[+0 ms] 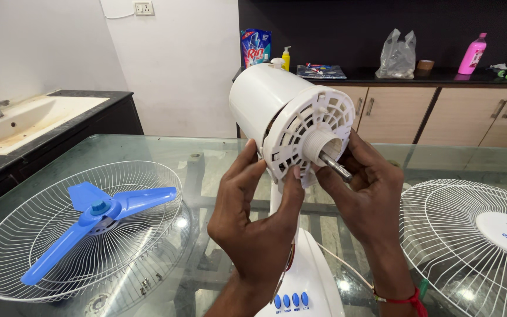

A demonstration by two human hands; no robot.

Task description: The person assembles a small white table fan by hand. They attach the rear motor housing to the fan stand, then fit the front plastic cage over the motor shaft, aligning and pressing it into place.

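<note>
Two hands (pixel 253 217) (pixel 368 194) cradle ribbed white plastic motor housing (pixel 291 120), steel shaft (pixel 335 167).

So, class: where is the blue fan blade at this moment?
In the head view, the blue fan blade lies inside the white wire guard on the glass table, left of the left hand.

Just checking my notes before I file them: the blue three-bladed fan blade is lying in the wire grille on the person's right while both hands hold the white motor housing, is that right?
Not quite: the head view shows the blue fan blade lying in the wire grille on the person's left. Both the left hand and right hand do hold the white motor housing.
</note>
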